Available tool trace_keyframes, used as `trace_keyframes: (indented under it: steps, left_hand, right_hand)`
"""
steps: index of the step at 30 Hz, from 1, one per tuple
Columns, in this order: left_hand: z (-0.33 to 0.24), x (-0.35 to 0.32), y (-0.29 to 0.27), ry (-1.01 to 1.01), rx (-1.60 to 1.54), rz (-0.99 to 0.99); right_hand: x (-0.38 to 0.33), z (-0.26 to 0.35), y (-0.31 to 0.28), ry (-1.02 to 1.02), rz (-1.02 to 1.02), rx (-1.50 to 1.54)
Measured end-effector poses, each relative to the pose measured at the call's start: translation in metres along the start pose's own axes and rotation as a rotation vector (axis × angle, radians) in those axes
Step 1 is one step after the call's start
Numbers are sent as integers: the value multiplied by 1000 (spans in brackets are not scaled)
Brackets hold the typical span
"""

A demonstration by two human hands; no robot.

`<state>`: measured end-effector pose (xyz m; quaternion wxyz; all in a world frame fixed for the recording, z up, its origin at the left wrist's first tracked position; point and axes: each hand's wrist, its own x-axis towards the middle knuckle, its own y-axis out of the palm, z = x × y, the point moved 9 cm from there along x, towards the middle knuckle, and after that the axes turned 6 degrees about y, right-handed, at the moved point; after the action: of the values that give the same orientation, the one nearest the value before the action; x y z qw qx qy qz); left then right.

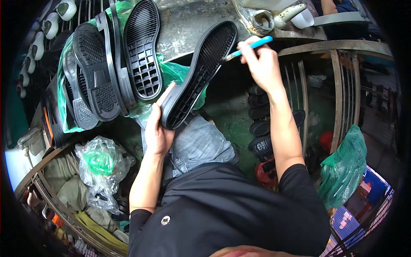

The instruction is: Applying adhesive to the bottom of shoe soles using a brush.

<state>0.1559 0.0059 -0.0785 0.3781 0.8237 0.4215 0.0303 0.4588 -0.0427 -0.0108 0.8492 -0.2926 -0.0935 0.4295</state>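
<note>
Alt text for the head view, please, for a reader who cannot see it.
The left hand holds a black shoe sole tilted over the lap while the right hand touches a blue-handled brush to its inner side. More black soles lie stacked on green plastic at left.

Green plastic bag [171,73]: upper left, lying under black soles. Clear crumpled bag [100,171] with green contents: lower left. Tied green bag [344,169]: right, hanging at metal rail. Blue-and-white printed cartons [364,197]: lower right corner, partly visible. No screens.
</note>
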Motion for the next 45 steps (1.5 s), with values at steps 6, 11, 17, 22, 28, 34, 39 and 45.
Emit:
trace_keyframes:
  steps: [6, 11, 17, 22, 28, 34, 39, 45]
  left_hand:
    - [-4, -2, -5, -24, 42, -8]
    - [-8, -1, 5, -69, 38, -3]
    - [-9, 1, 5, -69, -54, -28]
    - [-4, 2, 10, -68, -70, -40]
    - [4, -1, 18, -176, -430, 2]
    - [16, -5, 20, -222, -761, 101]
    - [17, 1, 16, -206, -757, 86]
    - [-30, 9, 30, 122, -161, 54]
  right_hand:
    - [7, 11, 5, -108, 118, -27]
    - [34, 22, -31, -364, -418, -73]
    - [20, -9, -10, -241, -479, 237]
    - [-1, -19, -32, -155, -585, 245]
    - [-52, 47, 56, -388, -289, 282]
    - [-156, 107, 91, -734, -39, 205]
    - [-130, 131, 65, -775, 412, 213]
    - [-80, 109, 30, -403, 307, 475]
